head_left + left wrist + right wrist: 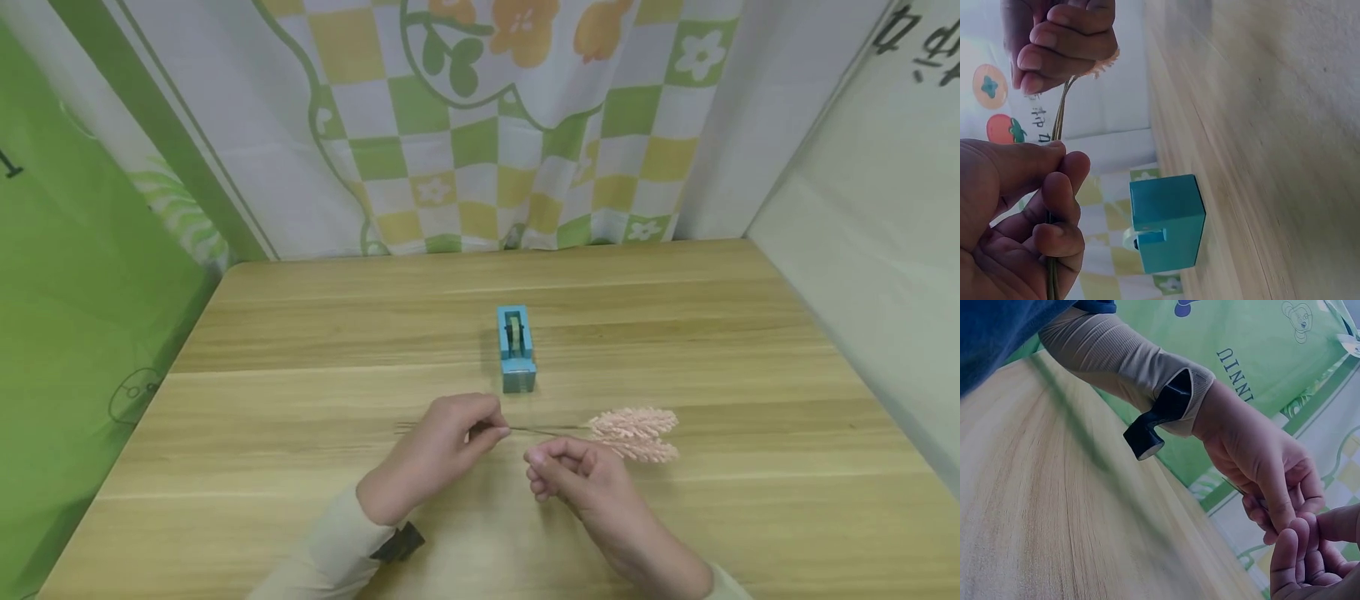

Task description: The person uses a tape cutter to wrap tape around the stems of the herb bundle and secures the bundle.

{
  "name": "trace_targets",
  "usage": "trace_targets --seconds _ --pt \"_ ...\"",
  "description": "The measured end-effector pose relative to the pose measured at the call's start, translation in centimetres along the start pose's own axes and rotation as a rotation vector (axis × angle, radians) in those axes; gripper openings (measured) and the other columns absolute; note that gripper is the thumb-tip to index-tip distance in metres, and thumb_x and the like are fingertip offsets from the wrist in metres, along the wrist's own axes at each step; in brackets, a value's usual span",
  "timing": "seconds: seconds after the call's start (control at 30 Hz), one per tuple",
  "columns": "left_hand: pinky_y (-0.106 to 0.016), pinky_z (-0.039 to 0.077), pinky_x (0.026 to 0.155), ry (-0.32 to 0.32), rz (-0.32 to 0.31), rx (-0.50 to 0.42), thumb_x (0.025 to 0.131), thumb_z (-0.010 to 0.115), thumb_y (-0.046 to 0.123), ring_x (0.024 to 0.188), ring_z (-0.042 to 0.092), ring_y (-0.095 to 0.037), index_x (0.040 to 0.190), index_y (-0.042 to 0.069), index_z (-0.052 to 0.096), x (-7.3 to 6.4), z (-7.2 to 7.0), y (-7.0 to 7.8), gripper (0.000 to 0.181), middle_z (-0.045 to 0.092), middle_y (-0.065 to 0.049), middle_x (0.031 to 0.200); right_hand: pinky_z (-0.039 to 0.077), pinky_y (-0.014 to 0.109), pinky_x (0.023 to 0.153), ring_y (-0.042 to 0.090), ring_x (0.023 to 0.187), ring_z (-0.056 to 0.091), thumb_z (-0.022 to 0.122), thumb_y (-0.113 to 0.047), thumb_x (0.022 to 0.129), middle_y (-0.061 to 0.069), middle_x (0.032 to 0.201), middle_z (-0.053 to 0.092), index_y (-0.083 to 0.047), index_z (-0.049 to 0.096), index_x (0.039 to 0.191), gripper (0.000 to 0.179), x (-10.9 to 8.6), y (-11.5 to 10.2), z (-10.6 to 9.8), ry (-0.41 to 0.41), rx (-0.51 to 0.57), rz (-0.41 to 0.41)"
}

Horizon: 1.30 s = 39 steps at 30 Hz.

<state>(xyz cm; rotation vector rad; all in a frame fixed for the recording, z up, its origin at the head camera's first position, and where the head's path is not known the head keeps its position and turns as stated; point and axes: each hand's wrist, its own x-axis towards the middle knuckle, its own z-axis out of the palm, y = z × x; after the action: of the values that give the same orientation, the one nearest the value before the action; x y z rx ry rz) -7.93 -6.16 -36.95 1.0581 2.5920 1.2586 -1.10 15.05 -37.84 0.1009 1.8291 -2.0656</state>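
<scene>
My left hand [442, 450] pinches thin brown stems [1060, 119] between thumb and fingertips, with more of their length running across its palm. At the right end of the stems are fluffy pale pink flower heads [633, 433]. My right hand [588, 492] is just right of the left one, its fingers curled and thumb tip against the index finger, close to the stems. I cannot tell whether a small thing is between those fingertips. Beyond both hands, a blue tape dispenser [517, 350] with a roll of tape in it stands on the table.
The wooden table [337, 325] reaches back to a checked curtain [480, 150] with flower prints. A green wall covering [82, 250] hangs at the left, a pale one [870, 208] at the right. A black strap [1166, 409] circles the left wrist.
</scene>
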Motion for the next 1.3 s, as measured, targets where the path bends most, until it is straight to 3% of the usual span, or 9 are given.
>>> trace_targets --seconds 0.33,0.57,0.93,1.3 --pt "-0.017 0.054 0.070 0.028 0.020 0.039 0.098 0.071 0.007 0.076 0.056 -0.004 0.090 0.007 0.069 0.1 0.8 0.8 0.008 0.070 0.000 0.084 0.061 0.024 0.083 0.007 0.082 0.069 0.070 -0.016 0.101 -0.005 0.089 0.076 0.003 0.068 0.110 0.022 0.1 0.1 0.0 -0.011 0.022 0.008" --pt "-0.014 0.054 0.071 0.029 0.058 0.049 0.097 0.071 0.004 0.078 0.061 -0.006 0.091 0.006 0.069 0.0 1.4 1.0 0.007 0.073 -0.004 0.086 0.061 0.024 0.084 0.006 0.083 0.070 0.070 -0.016 0.100 -0.005 0.090 0.076 -0.001 0.069 0.107 0.016 0.1 0.1 0.0 -0.016 0.047 0.020" --pt "-0.013 0.052 0.069 0.041 0.070 0.045 0.097 0.072 0.005 0.075 0.056 -0.002 0.090 0.008 0.069 -0.5 1.4 1.4 0.008 0.071 -0.001 0.084 0.060 0.022 0.083 0.006 0.082 0.069 0.067 -0.015 0.102 -0.007 0.089 0.076 -0.003 0.069 0.106 0.012 0.3 0.4 0.0 0.005 0.059 0.026" --pt "-0.012 0.051 0.068 0.065 0.102 0.051 0.097 0.072 0.005 0.075 0.055 -0.001 0.092 0.008 0.069 -0.5 1.2 1.5 0.006 0.071 -0.001 0.085 0.061 0.023 0.084 0.007 0.083 0.070 0.067 -0.016 0.102 -0.006 0.090 0.076 0.008 0.065 0.116 0.028 0.4 0.3 0.2 0.021 0.033 0.034"
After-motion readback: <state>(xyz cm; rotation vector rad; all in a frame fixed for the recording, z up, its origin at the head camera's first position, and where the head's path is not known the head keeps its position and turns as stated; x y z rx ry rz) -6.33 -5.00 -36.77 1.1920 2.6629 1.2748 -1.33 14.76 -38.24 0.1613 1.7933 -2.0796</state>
